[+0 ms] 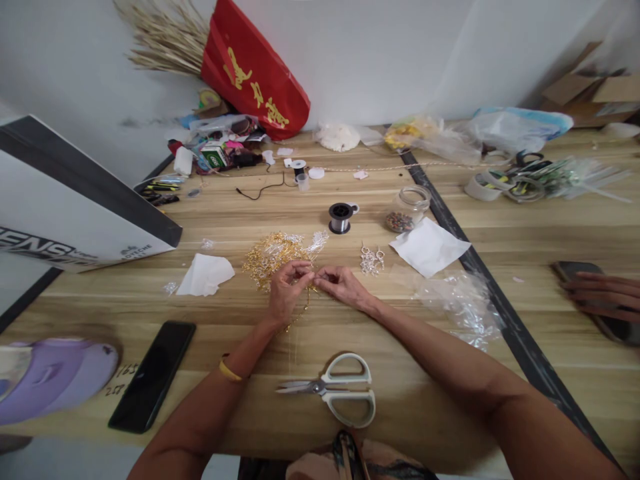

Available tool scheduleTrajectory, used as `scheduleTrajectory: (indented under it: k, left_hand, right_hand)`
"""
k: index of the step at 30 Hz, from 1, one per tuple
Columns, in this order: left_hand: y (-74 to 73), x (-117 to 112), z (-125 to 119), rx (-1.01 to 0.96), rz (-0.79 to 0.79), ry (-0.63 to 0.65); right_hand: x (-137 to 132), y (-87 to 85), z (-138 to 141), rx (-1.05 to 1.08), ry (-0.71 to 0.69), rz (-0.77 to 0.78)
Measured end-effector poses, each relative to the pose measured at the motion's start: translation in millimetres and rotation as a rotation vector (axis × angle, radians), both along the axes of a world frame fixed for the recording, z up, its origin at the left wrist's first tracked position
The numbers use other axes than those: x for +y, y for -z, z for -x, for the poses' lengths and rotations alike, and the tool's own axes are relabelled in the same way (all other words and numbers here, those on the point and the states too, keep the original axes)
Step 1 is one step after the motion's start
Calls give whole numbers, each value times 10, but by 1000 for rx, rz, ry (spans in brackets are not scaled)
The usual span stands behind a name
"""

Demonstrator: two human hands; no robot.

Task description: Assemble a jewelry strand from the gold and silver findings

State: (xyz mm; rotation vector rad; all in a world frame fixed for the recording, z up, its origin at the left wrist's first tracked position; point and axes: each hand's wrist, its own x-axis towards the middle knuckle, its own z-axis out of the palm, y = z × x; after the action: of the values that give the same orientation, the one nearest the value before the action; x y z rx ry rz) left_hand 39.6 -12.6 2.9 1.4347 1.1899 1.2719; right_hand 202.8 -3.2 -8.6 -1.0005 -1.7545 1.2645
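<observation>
Beside gold bead pile (273,257): left hand (286,293), right hand (343,285) pinch thin strand (300,312); scissors (335,390) nearby.

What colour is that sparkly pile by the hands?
Gold, mostly, with a few silvery bits. The sparkly pile shows best in the head view.

Hands: three – left hand (287,290), right hand (343,285), another person's hand (603,293) far right.
Phones: two – black phone (153,375) left of the left hand, second phone (567,269) under the far hand.
Scissors (333,389): one pair, below both hands.
Paper: two – left sheet (206,274), right sheet (429,247).
Wire spool (341,217): one.
Glass jar (407,209): one.
</observation>
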Motion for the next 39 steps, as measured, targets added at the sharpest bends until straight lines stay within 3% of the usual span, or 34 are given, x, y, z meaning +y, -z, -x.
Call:
scheduleTrajectory:
  k: [7, 17, 27, 33, 39]
  left_hand:
    - [12, 40, 40, 14, 61, 42]
    - [119, 114, 93, 22, 167, 294]
    - [117, 100, 86, 166, 145, 231]
    - [99, 99, 99, 166, 116, 235]
    - [110, 100, 104, 156, 95, 247]
  right_hand:
    - [3, -25, -3, 57, -4, 38]
    - [22, 12, -4, 87, 12, 71]
    - [5, -32, -15, 60, 13, 63]
    - [45, -84, -67, 116, 20, 100]
    - [92, -47, -96, 119, 32, 41]
